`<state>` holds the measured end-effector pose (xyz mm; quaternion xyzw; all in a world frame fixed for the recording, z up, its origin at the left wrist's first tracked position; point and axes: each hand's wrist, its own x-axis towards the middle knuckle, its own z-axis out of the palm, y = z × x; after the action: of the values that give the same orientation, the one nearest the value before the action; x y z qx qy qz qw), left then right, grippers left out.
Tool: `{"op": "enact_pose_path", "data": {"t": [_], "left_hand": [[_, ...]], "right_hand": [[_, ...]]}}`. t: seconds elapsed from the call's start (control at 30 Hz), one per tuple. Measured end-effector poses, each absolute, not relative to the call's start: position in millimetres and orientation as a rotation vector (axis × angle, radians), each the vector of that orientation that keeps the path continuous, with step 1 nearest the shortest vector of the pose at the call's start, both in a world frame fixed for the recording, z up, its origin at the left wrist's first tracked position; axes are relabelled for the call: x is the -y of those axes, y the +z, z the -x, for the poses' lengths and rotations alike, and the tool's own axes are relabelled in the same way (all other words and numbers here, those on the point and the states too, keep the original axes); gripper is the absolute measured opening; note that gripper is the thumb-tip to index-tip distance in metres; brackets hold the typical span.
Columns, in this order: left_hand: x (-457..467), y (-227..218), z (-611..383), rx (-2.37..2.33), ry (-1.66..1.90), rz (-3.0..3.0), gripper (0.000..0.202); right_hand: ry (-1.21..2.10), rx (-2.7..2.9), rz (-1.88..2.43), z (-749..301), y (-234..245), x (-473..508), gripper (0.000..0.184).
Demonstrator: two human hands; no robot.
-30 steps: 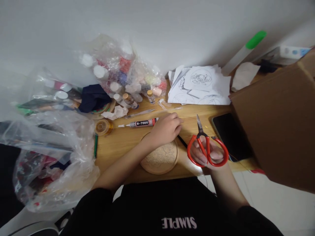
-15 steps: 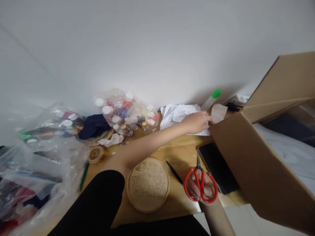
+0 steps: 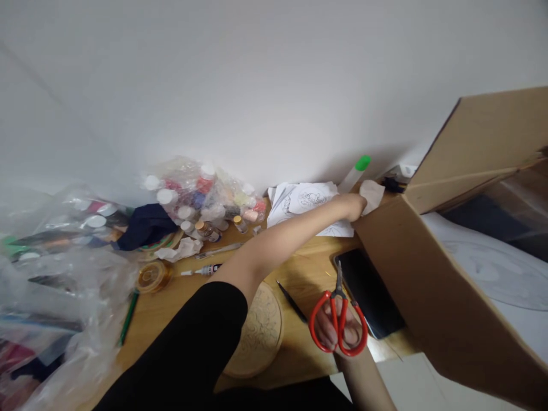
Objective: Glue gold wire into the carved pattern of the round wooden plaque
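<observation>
Now, red scissors (image 3: 338, 295) in right hand (image 3: 330, 334); left hand (image 3: 353, 206) seemingly on papers (image 3: 306, 200), grip unclear.

The left hand's (image 3: 353, 206) fingertips vanish behind the cardboard box (image 3: 428, 308); the red scissors (image 3: 338, 311) partly cover the right hand (image 3: 327, 332).

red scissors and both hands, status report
Right hand shut on red-handled metal scissors, blades closed. Left hand stretched across to white printed paper sheets, grip unclear beside brown cardboard box. Dark flat phone beside scissors.
</observation>
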<state>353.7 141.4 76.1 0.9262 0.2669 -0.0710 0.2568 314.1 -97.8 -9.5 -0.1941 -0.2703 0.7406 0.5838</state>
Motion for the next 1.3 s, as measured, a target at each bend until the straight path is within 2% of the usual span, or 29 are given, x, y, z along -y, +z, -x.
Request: {"op": "enact_pose_path", "data": {"t": [0.1, 0.2, 0.27, 0.37, 0.53, 0.7, 0.83, 0.97, 1.1, 1.3], "left_hand": [[-142, 82, -341, -0.777, -0.014, -2.49, 0.016], [-132, 91, -306, -0.805, 0.24, -2.459, 0.035], [-116, 97, -271, -0.829, 0.392, -2.409, 0.038], [-82, 102, -212, -0.84, 0.819, -2.187, 0.022], [-27, 95, -142, -0.953, 1.008, -2.037, 0.012], [-1, 69, -127, -1.052, 0.907, -1.551, 0.001], [4, 60, -130, -0.966, 0.761, -1.021, 0.024], [7, 64, -135, -0.829, 0.67, -0.661, 0.023], [8, 70, -137, -0.792, 0.645, -0.531, 0.01], [12, 71, -134, -0.722, 0.662, -0.6, 0.012]], "right_hand": [[1.727, 0.616, 0.445, -314, -3, 95, 0.036], [1.717, 0.594, 0.447, -315, 3, 93, 0.028], [1.707, 0.58, 0.459, -315, 5, 92, 0.025], [1.701, 0.566, 0.477, -315, 5, 92, 0.026], [1.718, 0.578, 0.511, -313, 6, 91, 0.027], [1.709, 0.599, 0.578, -311, 10, 89, 0.03], [1.686, 0.616, 0.638, -309, 19, 87, 0.03], [1.676, 0.633, 0.694, -308, 30, 83, 0.027], [1.656, 0.663, 0.739, -307, 40, 79, 0.03], [1.606, 0.751, 0.802, -304, 48, 77, 0.03]]}}
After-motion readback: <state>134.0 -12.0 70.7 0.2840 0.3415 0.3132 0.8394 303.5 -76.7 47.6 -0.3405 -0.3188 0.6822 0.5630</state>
